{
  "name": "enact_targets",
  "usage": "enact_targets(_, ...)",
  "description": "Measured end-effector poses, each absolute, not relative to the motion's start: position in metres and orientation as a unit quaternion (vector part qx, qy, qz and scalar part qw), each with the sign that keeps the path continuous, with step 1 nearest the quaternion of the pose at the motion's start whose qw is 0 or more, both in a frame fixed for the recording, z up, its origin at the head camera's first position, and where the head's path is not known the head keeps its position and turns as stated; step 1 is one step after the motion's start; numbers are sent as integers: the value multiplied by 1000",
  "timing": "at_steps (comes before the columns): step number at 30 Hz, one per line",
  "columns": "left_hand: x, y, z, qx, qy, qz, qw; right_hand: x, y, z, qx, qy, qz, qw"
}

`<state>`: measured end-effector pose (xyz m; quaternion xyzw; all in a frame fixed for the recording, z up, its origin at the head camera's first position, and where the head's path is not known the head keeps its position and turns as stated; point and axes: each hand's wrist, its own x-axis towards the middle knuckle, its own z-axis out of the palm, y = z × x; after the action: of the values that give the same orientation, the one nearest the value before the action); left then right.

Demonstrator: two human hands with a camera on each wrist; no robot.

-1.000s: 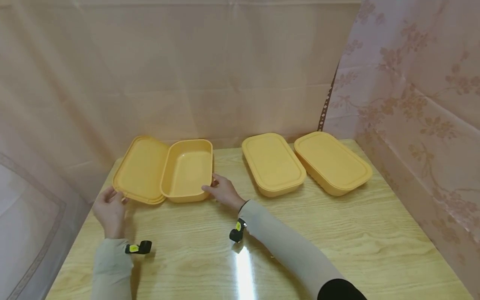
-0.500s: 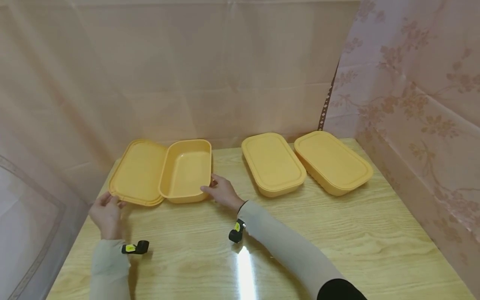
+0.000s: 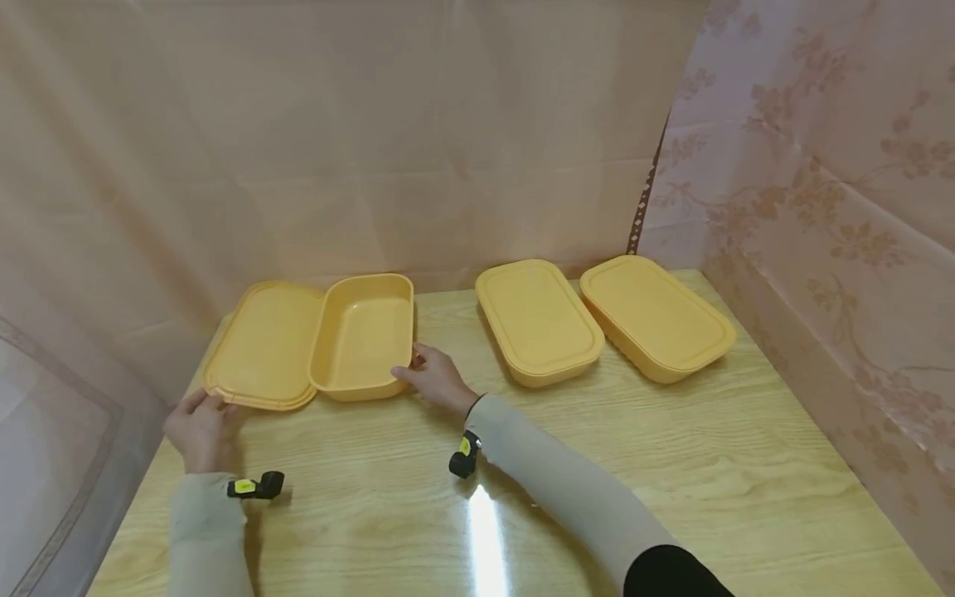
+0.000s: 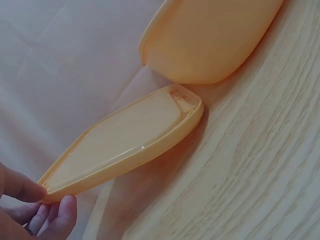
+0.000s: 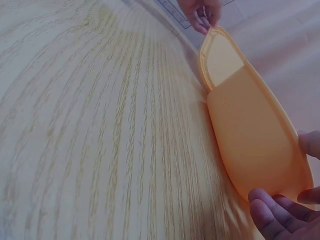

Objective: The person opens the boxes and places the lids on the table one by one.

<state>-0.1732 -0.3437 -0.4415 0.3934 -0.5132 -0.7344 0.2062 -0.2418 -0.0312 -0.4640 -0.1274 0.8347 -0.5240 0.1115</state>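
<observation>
A yellow plastic lid (image 3: 264, 344) lies inner side up at the left of the table, its right edge by an uncovered yellow food container (image 3: 361, 336). My left hand (image 3: 197, 424) pinches the lid's near left corner between thumb and fingers. In the left wrist view that corner is tilted up off the wood, and the lid's far end (image 4: 187, 105) is low near the container wall (image 4: 210, 40). My right hand (image 3: 438, 380) holds the container at its near right corner, thumb on the rim; in the right wrist view its fingers (image 5: 272, 212) curl against the side wall.
Two yellow containers with lids on, one (image 3: 540, 323) right of the middle and another (image 3: 656, 319) farther right, stand at the back of the wooden table (image 3: 582, 464). A beige cloth (image 3: 373, 141) hangs behind, and a flowered cloth (image 3: 836, 207) on the right.
My left hand has moved left and slightly down with the lid, which now lies flatter and farther out from the container. The right hand keeps its hold on the container.
</observation>
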Motion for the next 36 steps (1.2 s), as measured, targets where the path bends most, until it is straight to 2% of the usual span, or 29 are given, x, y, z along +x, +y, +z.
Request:
enact_targets(24, -168, -352, -447, 449, -510, -724, 119, -241, -37, -464, -135, 834, -522, 118)
enact_targets(36, -170, -358, -451, 447, -607, -654, 69, -243, -40, -467, -137, 835, -518, 123)
